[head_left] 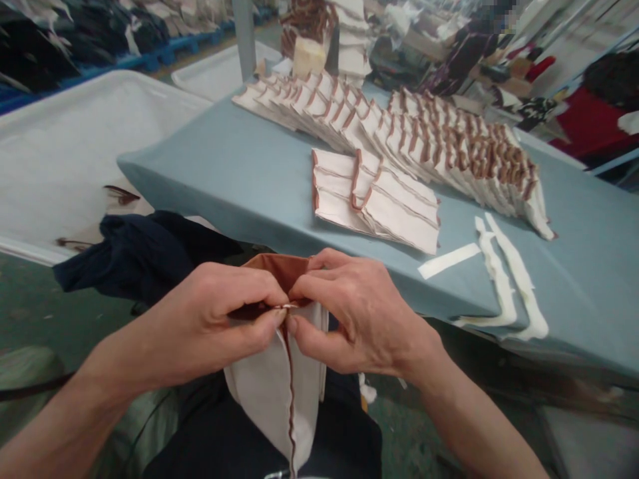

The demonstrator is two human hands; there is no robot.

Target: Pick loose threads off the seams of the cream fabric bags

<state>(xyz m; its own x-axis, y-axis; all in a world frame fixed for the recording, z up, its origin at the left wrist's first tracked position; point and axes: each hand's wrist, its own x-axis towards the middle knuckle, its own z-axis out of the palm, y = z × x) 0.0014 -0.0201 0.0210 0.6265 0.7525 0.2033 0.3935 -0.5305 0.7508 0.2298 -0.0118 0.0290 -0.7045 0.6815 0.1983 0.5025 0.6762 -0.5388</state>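
Observation:
Over my lap hangs a cream fabric piece (259, 379) with a brown seam running down its middle and a brown inner side showing at the top. My left hand (224, 313) pinches its top edge at the seam between thumb and forefinger. Right beside it, my right hand (344, 306) pinches the same edge from the other side, so the fingertips nearly meet. The other fingers of both hands are curled, and part of the piece is hidden behind them.
A blue-grey table (214, 179) stands ahead. On it are a small group of cream pieces (374, 199), long overlapping rows of similar pieces (399, 133) and white strips (504, 273). A white bin (124, 100) is at left, with dark blue cloth (144, 253) by it.

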